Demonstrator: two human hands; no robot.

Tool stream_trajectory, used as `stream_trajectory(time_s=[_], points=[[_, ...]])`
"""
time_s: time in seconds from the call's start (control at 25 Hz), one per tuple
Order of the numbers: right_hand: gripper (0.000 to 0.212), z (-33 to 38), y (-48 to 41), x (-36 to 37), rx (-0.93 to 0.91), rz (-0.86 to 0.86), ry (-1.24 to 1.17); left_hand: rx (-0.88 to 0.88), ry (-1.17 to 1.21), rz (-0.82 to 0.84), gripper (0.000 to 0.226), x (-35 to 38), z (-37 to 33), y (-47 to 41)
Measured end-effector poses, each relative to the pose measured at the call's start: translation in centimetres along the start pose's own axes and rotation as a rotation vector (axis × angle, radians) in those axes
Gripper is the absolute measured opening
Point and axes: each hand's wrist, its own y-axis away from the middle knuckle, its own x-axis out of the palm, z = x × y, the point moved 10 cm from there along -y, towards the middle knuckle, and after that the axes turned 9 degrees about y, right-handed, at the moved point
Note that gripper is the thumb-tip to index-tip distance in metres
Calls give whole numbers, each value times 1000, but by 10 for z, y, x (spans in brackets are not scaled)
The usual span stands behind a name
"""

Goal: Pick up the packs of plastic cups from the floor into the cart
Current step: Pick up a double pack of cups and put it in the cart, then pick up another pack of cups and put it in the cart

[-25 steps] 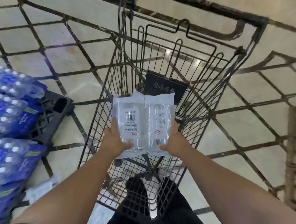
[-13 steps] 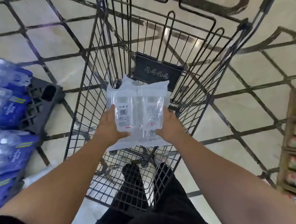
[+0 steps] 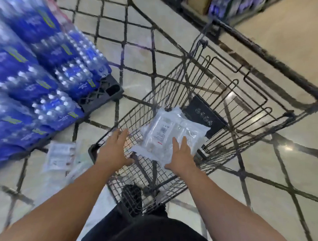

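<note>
A clear pack of plastic cups (image 3: 172, 133) lies inside the black wire cart (image 3: 233, 97), tilted against the basket floor. My left hand (image 3: 115, 151) hovers open over the cart's near-left corner, off the pack. My right hand (image 3: 182, 157) is open with fingers spread, its fingertips at the pack's near edge; whether they touch it I cannot tell. More packs of cups (image 3: 60, 155) lie on the floor left of the cart, blurred.
Stacked blue packs of water bottles (image 3: 39, 76) on a dark pallet (image 3: 105, 95) stand to the left. Shelving (image 3: 221, 5) runs along the top. My dark trouser legs (image 3: 150, 228) are at the cart's near end. Tiled floor (image 3: 287, 179) surrounds the cart.
Both hands have let go of the pack, which now lies in the cart. My view has swung left, bringing the water packs and the floor packs into sight.
</note>
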Motion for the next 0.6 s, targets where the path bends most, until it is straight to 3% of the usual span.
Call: stream_trajectory(time_s=[0.4, 0.6], points=[[122, 234, 70, 26, -543, -7, 363, -546, 406, -362, 127, -6, 207, 253], [116, 334, 137, 86, -751, -43, 538, -813, 526, -460, 129, 42, 298, 397]])
